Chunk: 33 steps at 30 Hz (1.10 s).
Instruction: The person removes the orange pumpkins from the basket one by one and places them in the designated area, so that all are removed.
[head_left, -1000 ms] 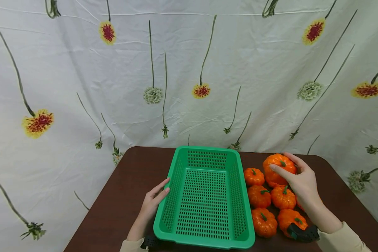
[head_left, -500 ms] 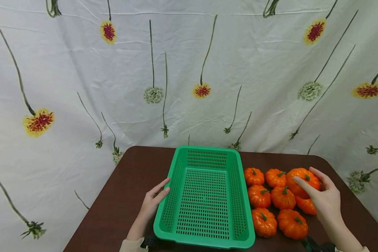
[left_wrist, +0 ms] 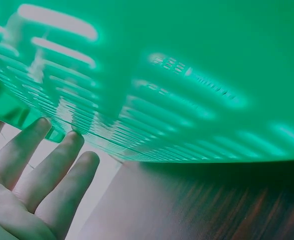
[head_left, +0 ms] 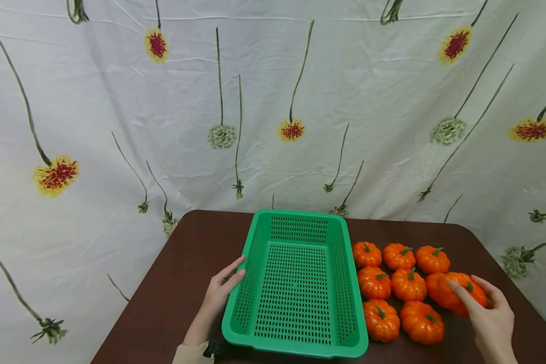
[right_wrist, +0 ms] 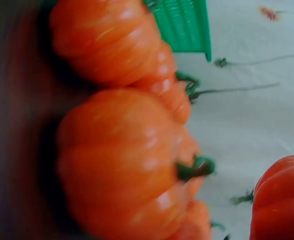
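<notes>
My right hand [head_left: 493, 308] grips an orange toy pumpkin [head_left: 461, 294] with a green stem, thumb on its left side and fingers on the far right side. This pumpkin partly covers another pumpkin [head_left: 431, 284] behind it. In the right wrist view, a large pumpkin [right_wrist: 121, 165] fills the middle, while a redder one [right_wrist: 282, 200] is cut off at the right edge. A green plastic basket [head_left: 296, 350] stands on the table with nothing in it. At its left side my left hand [head_left: 219, 293] touches the slotted wall with extended fingers [left_wrist: 61, 185].
Several more pumpkins [head_left: 408, 284] stand in rough rows on the dark brown table [head_left: 164, 303], just right of the basket. Behind the table hangs a white cloth [head_left: 264, 101] printed with flowers.
My right hand has moved right and nearer with its pumpkin, past the rows, uncovering pumpkins at the far side. The left hand and basket have stayed put.
</notes>
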### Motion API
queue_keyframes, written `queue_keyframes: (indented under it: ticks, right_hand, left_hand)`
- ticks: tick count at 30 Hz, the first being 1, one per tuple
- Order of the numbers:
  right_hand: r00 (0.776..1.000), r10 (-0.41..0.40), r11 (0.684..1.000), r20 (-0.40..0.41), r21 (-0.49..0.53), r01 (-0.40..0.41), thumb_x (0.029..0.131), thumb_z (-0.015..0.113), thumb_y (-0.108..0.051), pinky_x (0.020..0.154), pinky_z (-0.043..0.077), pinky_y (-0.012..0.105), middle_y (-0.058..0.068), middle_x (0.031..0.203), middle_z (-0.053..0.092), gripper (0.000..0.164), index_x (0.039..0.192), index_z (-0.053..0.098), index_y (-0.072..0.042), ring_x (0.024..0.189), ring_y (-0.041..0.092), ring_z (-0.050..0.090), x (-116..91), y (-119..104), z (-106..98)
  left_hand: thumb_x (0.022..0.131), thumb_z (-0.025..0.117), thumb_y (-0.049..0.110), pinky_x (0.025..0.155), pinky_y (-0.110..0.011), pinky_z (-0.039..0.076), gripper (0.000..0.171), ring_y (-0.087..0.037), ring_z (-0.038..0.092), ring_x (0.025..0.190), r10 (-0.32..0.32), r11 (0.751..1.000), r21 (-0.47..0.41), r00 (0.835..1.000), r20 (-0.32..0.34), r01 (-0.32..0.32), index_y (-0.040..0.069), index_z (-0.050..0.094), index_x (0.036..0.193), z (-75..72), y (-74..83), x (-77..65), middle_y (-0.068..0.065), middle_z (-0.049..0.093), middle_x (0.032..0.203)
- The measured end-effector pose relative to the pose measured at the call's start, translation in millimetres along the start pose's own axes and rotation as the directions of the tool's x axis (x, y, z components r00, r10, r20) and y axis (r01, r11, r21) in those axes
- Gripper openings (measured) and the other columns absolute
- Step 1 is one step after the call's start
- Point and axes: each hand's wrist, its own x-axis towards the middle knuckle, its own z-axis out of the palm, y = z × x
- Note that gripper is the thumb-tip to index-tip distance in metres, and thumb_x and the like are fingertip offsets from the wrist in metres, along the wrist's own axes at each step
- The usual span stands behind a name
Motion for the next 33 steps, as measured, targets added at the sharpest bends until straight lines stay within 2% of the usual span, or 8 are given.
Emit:
queue_keyframes:
  ticks: [5, 14, 17, 20, 22, 24, 29, 33]
  right_hand:
    - [0.997, 0.076, 0.996, -0.017, -0.038, -0.076, 0.068, 0.078, -0.052, 0.055, 0.045, 0.013, -0.017, 0.105, 0.043, 0.07, 0.129, 0.047, -0.036, 0.075, -0.005, 0.045, 7.5, 20.1, -9.9]
    - [0.992, 0.123, 0.989, -0.029, -0.075, -0.125, 0.066, 0.079, -0.053, 0.053, 0.045, 0.014, -0.015, 0.108, 0.042, 0.06, 0.115, 0.047, -0.041, 0.074, -0.006, 0.043, 14.1, 46.7, -14.2]
    - [0.993, 0.112, 0.981, -0.027, -0.157, -0.115, 0.068, 0.076, -0.056, 0.052, 0.044, 0.015, -0.003, 0.119, 0.044, 0.065, 0.121, 0.047, -0.036, 0.081, 0.004, 0.045, 15.1, 52.4, -14.3]
    - [0.996, 0.084, 0.964, -0.008, -0.254, -0.083, 0.074, 0.07, -0.057, 0.053, 0.043, 0.02, 0.017, 0.134, 0.039, 0.077, 0.135, 0.045, -0.018, 0.096, 0.023, 0.048, 15.0, 56.9, -14.4]
    - [0.998, 0.065, 0.952, 0.007, -0.299, -0.06, 0.078, 0.066, -0.056, 0.057, 0.042, 0.025, 0.024, 0.141, 0.032, 0.085, 0.14, 0.039, -0.006, 0.106, 0.034, 0.043, 15.1, 59.6, -14.2]
    - [0.999, 0.052, 0.943, 0.016, -0.33, -0.044, 0.081, 0.064, -0.055, 0.063, 0.042, 0.031, 0.027, 0.142, 0.03, 0.088, 0.141, 0.035, 0.001, 0.112, 0.04, 0.039, 15.2, 61.9, -13.5]
    - [0.999, 0.044, 0.935, 0.028, -0.353, -0.031, 0.08, 0.062, -0.057, 0.077, 0.042, 0.049, 0.029, 0.141, 0.028, 0.091, 0.141, 0.032, 0.004, 0.114, 0.044, 0.037, 18.0, 68.7, -13.6]
    - [0.998, 0.037, 0.928, 0.043, -0.372, -0.019, 0.081, 0.061, -0.055, 0.083, 0.04, 0.054, 0.029, 0.14, 0.028, 0.089, 0.14, 0.032, 0.005, 0.115, 0.045, 0.037, 19.5, 70.2, -13.8]
  left_hand:
    - [0.096, 0.053, 0.008, 0.093, -0.021, 0.04, 0.041, 0.002, 0.043, 0.12, 0.01, 1.0, 0.001, 1.0, -0.002, -0.01, 0.002, 0.05, 0.136, 0.1, 0.3, 0.4, -0.013, 0.045, 0.14]
    - [0.096, 0.054, 0.009, 0.093, -0.023, 0.041, 0.041, 0.002, 0.045, 0.119, -0.002, 1.0, 0.005, 1.0, -0.011, 0.002, 0.003, 0.05, 0.136, -0.5, 0.8, -0.3, -0.012, 0.045, 0.14]
    - [0.096, 0.054, 0.009, 0.093, -0.022, 0.04, 0.041, 0.002, 0.044, 0.119, -0.001, 1.0, 0.008, 1.0, -0.009, 0.001, 0.003, 0.05, 0.136, -0.3, 0.9, -0.8, -0.012, 0.045, 0.14]
    - [0.096, 0.053, 0.009, 0.093, -0.021, 0.04, 0.041, 0.003, 0.043, 0.12, 0.007, 1.0, 0.009, 1.0, -0.007, -0.007, 0.002, 0.05, 0.136, -0.1, 1.1, -0.9, -0.013, 0.045, 0.14]
    - [0.096, 0.053, 0.008, 0.093, -0.021, 0.04, 0.041, 0.003, 0.043, 0.12, 0.013, 1.0, 0.008, 1.0, -0.005, -0.013, 0.002, 0.05, 0.136, 0.0, 1.0, -0.8, -0.014, 0.045, 0.14]
    - [0.096, 0.053, 0.007, 0.093, -0.02, 0.04, 0.041, 0.003, 0.043, 0.12, 0.017, 1.0, 0.009, 1.0, -0.003, -0.017, 0.001, 0.05, 0.136, -0.3, 0.6, -0.6, -0.015, 0.045, 0.139]
    - [0.095, 0.054, 0.007, 0.092, -0.02, 0.04, 0.041, 0.002, 0.044, 0.12, 0.031, 0.999, 0.02, 0.999, 0.013, -0.031, 0.002, 0.05, 0.136, -1.9, 0.7, -0.1, -0.015, 0.046, 0.139]
    - [0.096, 0.054, 0.01, 0.094, -0.024, 0.041, 0.042, 0.0, 0.042, 0.122, 0.031, 0.998, 0.048, 0.999, 0.036, -0.033, 0.004, 0.049, 0.137, -4.0, 2.5, 0.4, -0.013, 0.045, 0.14]
